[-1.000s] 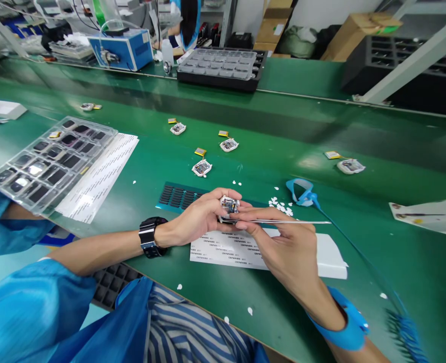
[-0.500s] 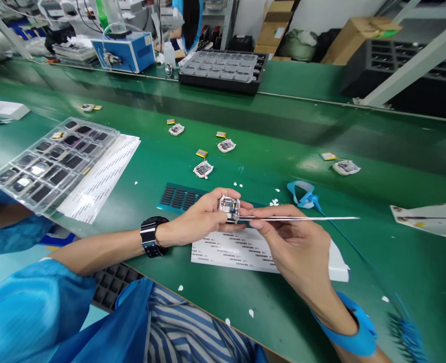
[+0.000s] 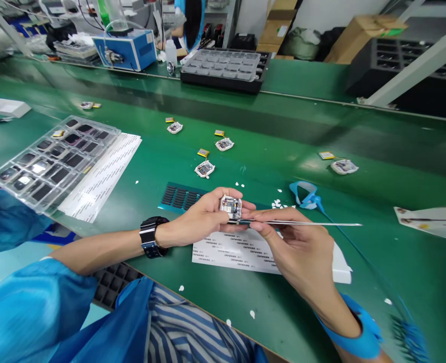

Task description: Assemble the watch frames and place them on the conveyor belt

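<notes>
My left hand [image 3: 204,214] is closed around a small white watch case [image 3: 230,205] with its circuit board showing. My right hand [image 3: 298,242] pinches a pair of long thin metal tweezers [image 3: 321,223]. Their near end reaches the lower edge of the case, where a dark sliver shows; fingers partly hide the contact. Beneath both hands lies a white printed sheet [image 3: 238,252]. Just left of the fingers is a teal sheet of black stickers [image 3: 181,196], partly covered by my left hand.
Several open watch cases with yellow-edged batteries, such as one case [image 3: 205,169], lie across the green bench [image 3: 268,166]. A clear tray of dark screens [image 3: 56,161] sits left, beside a person's blue sleeve [image 3: 11,214]. A blue strap [image 3: 304,194] trails a cord on the right.
The near end of the tweezers now shows a dark sliver along the case's lower edge. Both hands stay in nearly the same place; the view has shifted slightly.
</notes>
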Demonstrator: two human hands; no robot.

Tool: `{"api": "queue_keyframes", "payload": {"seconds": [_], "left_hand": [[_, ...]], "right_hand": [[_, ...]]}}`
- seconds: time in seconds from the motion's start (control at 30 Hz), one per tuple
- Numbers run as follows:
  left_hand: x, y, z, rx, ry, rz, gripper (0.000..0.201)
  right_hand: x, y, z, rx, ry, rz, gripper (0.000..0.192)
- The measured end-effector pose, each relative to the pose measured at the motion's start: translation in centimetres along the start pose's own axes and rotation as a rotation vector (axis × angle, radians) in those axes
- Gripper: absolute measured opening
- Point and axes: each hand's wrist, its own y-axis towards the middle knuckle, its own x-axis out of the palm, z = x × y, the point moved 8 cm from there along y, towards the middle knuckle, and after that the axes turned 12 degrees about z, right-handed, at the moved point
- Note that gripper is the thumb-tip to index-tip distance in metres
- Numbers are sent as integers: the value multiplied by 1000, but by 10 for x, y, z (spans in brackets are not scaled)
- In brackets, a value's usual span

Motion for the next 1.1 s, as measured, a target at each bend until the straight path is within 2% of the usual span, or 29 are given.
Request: {"api": "queue_keyframes", "payload": {"seconds": [0.2,0.33,0.43,0.5,0.57,0.63,0.73,0.83,0.93,1.03,1.1], "left_hand": [[-2,-1,0,55,68,-6,36],[-7,4,2,80,64,-13,37],[-18,25,20,121,108,-6,37],[-30,49,48,247,242,39,39],[-48,75,86,463,491,162,45],[-73,97,124,625,919,451,51],[-108,117,158,636,1092,659,48],[-142,113,181,677,1240,850,45],[-169,104,194,664,1339,988,46],[-183,99,201,614,1386,1063,38],[-182,92,203,617,1398,1098,37]], "right_hand": [[4,1,-3,-8,2,-44,3],[-5,7,3,88,36,69,6],[-15,11,14,197,64,164,19],[-18,13,23,263,82,182,26],[-19,13,31,310,94,182,30],[-20,14,37,341,101,181,34],[-19,15,41,375,94,167,37],[-17,16,40,375,87,142,40],[-14,17,40,374,82,111,44],[-14,17,41,378,77,99,48],[-15,17,42,373,72,100,49]]}}
